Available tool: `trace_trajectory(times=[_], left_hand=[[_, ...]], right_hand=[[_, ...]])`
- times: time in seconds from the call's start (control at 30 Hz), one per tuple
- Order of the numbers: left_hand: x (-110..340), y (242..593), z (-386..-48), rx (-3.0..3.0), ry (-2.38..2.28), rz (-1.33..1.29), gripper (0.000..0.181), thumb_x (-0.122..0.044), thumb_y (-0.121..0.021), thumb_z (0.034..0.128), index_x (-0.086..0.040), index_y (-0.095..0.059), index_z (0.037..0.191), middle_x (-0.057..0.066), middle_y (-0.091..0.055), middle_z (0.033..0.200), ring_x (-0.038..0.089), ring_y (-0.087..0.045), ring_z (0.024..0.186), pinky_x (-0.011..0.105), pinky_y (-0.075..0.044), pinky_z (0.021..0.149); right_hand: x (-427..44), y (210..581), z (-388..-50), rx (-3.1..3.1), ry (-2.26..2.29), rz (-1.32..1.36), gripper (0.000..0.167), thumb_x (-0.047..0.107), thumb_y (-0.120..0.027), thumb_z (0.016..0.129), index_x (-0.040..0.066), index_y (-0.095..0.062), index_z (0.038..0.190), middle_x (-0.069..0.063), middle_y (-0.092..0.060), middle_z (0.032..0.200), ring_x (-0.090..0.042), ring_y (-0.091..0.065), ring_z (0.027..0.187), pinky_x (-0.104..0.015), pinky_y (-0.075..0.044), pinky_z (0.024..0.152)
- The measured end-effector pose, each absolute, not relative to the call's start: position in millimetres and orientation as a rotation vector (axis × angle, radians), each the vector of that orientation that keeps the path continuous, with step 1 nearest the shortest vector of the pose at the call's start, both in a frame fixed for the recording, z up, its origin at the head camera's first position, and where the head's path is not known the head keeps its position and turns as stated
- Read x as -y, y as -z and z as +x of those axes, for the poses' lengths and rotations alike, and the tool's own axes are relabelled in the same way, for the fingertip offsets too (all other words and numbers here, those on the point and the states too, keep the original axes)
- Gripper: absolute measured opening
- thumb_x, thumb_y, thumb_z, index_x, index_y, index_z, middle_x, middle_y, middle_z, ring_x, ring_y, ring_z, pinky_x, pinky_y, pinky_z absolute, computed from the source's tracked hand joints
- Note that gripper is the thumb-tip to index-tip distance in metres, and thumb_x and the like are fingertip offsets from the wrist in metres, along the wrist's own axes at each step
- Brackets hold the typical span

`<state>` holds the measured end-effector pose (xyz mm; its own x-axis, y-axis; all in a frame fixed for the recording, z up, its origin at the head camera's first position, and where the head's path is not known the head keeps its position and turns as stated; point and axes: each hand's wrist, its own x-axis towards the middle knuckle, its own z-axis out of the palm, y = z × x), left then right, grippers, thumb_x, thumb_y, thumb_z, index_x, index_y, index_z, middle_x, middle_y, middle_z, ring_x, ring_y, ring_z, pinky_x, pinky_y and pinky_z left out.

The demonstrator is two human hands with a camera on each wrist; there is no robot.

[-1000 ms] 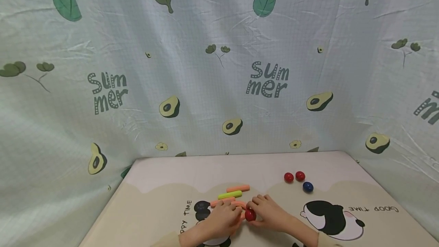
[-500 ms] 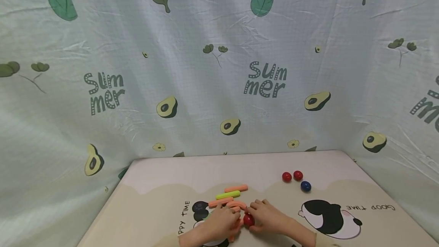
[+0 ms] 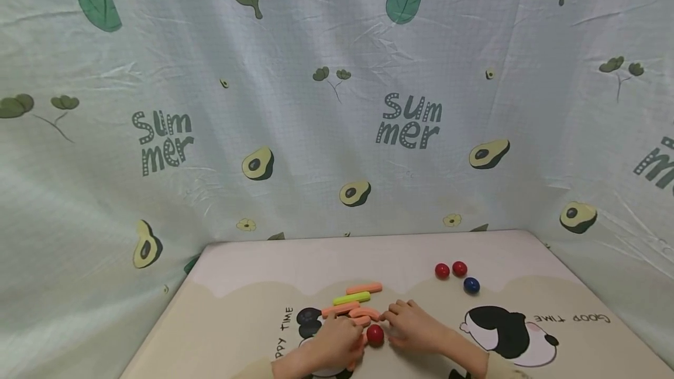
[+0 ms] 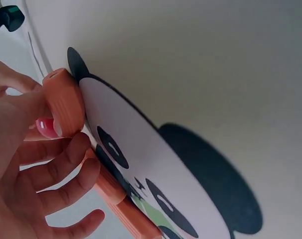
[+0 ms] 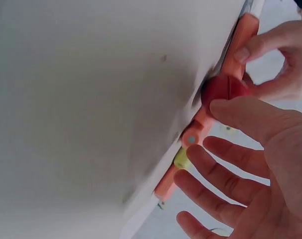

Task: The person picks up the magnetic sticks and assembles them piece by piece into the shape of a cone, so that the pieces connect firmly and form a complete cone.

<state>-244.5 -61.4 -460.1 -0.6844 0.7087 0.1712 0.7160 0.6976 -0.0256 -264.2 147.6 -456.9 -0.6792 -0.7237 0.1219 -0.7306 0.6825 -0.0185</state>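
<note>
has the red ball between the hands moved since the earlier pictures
Yes: against the printed dog in the head view, the red ball has shifted left and slightly down the picture.

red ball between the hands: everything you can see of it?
The red ball is round and glossy, perhaps plastic or painted wood, with a thin dark line across its side. It appears to rest on the tabletop between the left hand and right hand, close to orange pieces. The right thumb overlaps it in the right wrist view; contact is unclear.
</note>
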Motion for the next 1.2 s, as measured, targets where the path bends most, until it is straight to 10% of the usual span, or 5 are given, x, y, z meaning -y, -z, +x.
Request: trace_trajectory(times=[0.37,0.73,1.2], left_hand=[[64,460,-246,2.663,0.039,-1.158,0.024,-0.044,-0.059,0.0793,-0.023,-0.055,0.09,-0.008,-0.054,0.085,0.015,-0.054,0.091,0.042,-0.039,0.076],[59,460,-246,2.702,-0.017,-1.177,0.028,-0.044,-0.058,0.0818,-0.026,-0.059,0.103,-0.009,-0.053,0.082,0.006,-0.047,0.075,0.029,-0.035,0.067],[58,457,-246,2.749,-0.005,-1.123,0.022,-0.041,-0.06,0.0808,-0.025,-0.06,0.096,-0.008,-0.058,0.086,0.011,-0.053,0.083,0.046,-0.044,0.078]], right_hand=[[-153,459,-286,2.709,-0.086,1.172,0.023,0.025,-0.066,0.078,0.016,-0.061,0.099,0.004,-0.056,0.087,-0.012,-0.05,0.082,-0.033,-0.041,0.072],[-147,461,-300,2.63,-0.012,1.204,0.02,0.028,-0.063,0.08,0.017,-0.061,0.097,0.004,-0.057,0.089,-0.012,-0.05,0.084,-0.032,-0.04,0.073],[-122,462,-304,2.724,0.168,1.153,0.019,0.036,-0.054,0.086,0.019,-0.057,0.092,0.003,-0.061,0.094,-0.014,-0.047,0.084,-0.035,-0.039,0.076]])
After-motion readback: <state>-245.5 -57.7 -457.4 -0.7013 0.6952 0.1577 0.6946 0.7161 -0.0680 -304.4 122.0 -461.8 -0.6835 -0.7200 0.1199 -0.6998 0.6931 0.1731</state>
